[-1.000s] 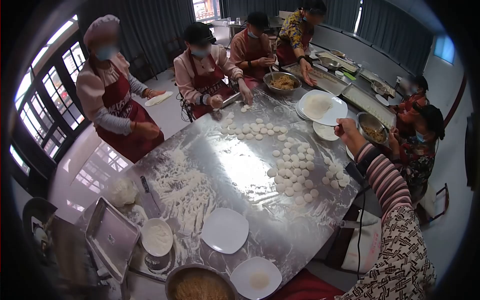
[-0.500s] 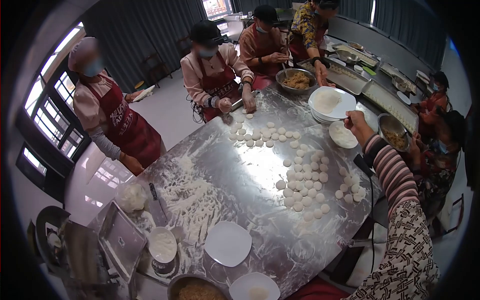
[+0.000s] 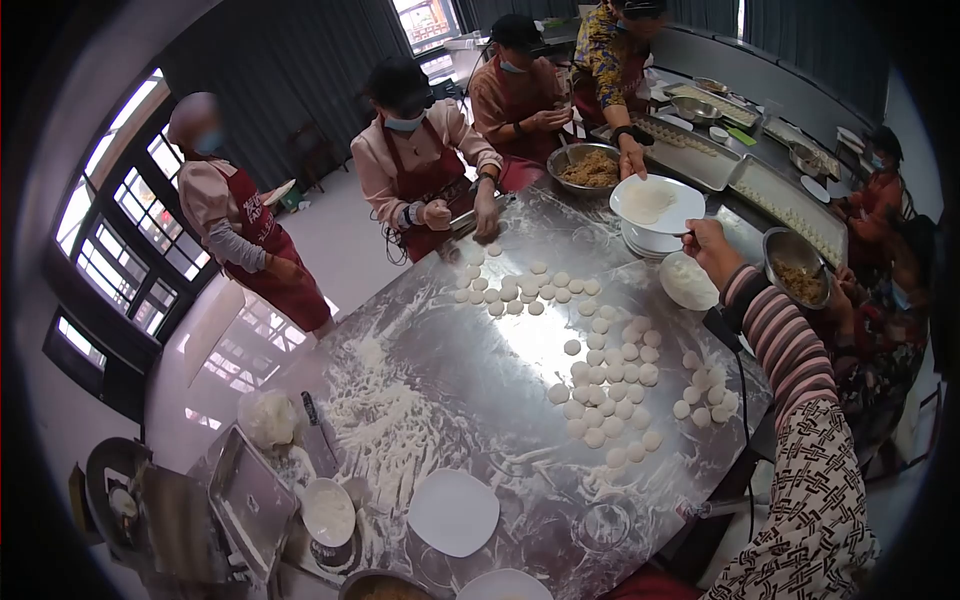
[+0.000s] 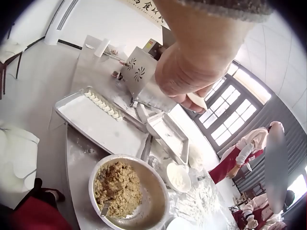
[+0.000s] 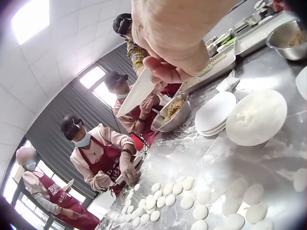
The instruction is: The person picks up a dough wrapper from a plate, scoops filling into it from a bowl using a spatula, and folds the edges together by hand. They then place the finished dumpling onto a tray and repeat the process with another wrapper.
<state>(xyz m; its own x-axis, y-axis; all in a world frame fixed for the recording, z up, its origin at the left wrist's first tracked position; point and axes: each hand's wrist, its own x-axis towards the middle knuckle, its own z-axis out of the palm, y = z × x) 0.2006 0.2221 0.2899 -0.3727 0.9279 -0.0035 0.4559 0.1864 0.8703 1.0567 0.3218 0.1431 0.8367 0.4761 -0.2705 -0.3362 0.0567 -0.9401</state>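
Note:
My right hand grips the near edge of a white plate, held over a stack of white plates. A patch of pale powder lies on the plate. At its far edge is the hand of a person in a yellow-patterned top. The right wrist view shows the held plate nearly edge-on below my fingers. Outside the head view, my left hand appears in the left wrist view with fingers curled around a pale thin piece, mostly hidden by the hand.
Flat dough rounds and scattered flour cover parts of the metal table. Beside the stack stand a flour bowl and a filling bowl. A large filling bowl and trays lie near my left hand. A cable hangs down.
The other person's hand has come to the plate's far edge. My right hand keeps its grip on the plate. The person at the left has turned away, and the head view has shifted.

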